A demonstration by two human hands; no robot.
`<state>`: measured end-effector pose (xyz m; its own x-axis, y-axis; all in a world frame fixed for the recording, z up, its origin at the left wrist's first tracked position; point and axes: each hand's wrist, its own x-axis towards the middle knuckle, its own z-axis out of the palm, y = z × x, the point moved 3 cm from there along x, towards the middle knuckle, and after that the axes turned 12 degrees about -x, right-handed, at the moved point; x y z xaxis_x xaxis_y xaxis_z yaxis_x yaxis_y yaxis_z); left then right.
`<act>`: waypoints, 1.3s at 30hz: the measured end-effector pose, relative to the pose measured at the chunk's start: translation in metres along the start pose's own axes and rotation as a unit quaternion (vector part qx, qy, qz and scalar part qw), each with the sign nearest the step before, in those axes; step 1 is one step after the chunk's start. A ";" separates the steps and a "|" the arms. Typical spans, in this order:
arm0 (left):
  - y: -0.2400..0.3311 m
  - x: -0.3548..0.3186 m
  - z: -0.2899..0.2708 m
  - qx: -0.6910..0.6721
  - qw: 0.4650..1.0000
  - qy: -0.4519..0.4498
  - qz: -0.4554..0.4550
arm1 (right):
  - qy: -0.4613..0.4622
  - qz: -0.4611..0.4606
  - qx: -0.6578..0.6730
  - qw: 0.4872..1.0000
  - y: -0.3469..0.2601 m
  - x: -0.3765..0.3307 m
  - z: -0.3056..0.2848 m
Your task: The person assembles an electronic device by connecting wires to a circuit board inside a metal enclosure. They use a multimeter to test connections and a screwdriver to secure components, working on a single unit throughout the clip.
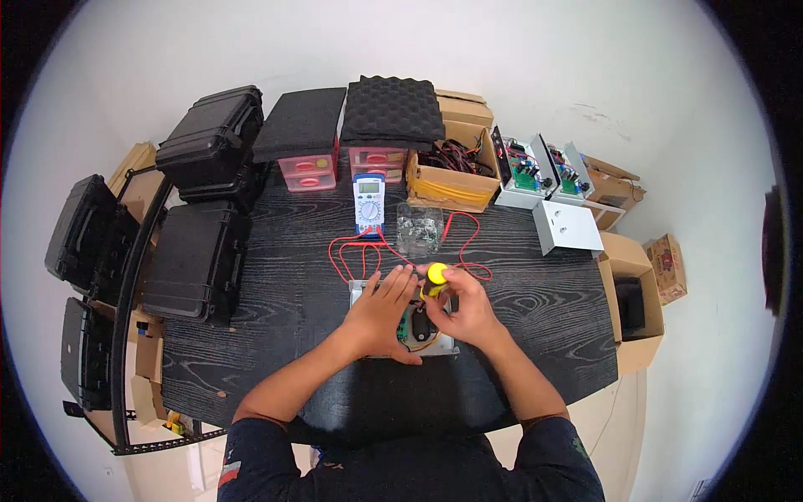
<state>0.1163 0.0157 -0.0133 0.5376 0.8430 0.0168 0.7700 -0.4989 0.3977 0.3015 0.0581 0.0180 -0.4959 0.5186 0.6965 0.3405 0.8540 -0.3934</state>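
Note:
A shallow metal housing [447,345] with a green circuit board and a black part [423,325] inside lies near the table's front edge. My left hand [381,314] rests over its left side, fingers stretched out and thumb apart. Between the fingers of my right hand [468,309] is a screwdriver [437,274] with a yellow-ended handle, held over the housing's far part. The screwdriver's tip is hidden. Just beyond lies a clear plastic box [420,229] of small metal parts. A blue and white multimeter [369,203] stands behind it to the left, red test leads [337,243] running from it.
Black hard cases [194,259] line the left side. Pink drawer units [308,171] under dark foam stand at the back, next to a cardboard box [452,188] of cables. Open housings with circuit boards [525,174] and a white metal cover [569,230] occupy the right rear.

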 end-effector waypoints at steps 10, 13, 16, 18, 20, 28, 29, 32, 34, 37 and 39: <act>-0.002 -0.002 0.002 0.007 1.000 0.010 0.002 | -0.024 0.056 0.018 0.998 -0.005 0.001 -0.003; -0.003 -0.002 0.002 0.010 1.000 0.014 0.003 | 0.015 0.024 -0.040 0.999 -0.006 0.002 -0.003; -0.001 -0.001 0.001 0.011 1.000 0.018 0.011 | 0.103 0.020 0.001 0.995 0.009 -0.024 0.004; -0.001 -0.001 0.001 0.004 1.000 0.019 0.012 | 0.092 0.014 0.034 0.995 -0.001 -0.027 -0.004; -0.002 -0.003 0.001 0.001 1.000 0.025 0.012 | 0.085 0.015 0.075 0.993 -0.005 -0.034 -0.006; -0.001 -0.003 0.001 -0.007 0.999 0.035 0.015 | -0.008 0.019 0.083 0.996 -0.010 -0.047 -0.004; -0.002 -0.002 0.002 -0.005 0.999 0.037 0.017 | 0.006 0.013 0.067 0.998 -0.009 -0.047 -0.004; -0.004 -0.002 0.004 -0.001 0.999 0.034 0.014 | 0.029 0.001 0.042 0.999 -0.009 -0.046 -0.001; -0.004 -0.002 0.005 0.002 0.999 0.031 0.010 | 0.023 -0.002 0.054 0.998 -0.012 -0.044 -0.002; -0.002 -0.001 0.004 0.005 1.000 0.025 0.008 | 0.017 -0.027 0.025 0.999 -0.012 -0.046 -0.005; -0.002 0.000 0.004 0.005 1.000 0.015 0.005 | 0.023 -0.066 -0.002 0.998 -0.016 -0.041 -0.008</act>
<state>0.1155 0.0157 -0.0177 0.5350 0.8435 0.0491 0.7678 -0.5096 0.3884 0.3232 0.0233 0.0008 -0.4989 0.3981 0.7698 0.2766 0.9149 -0.2939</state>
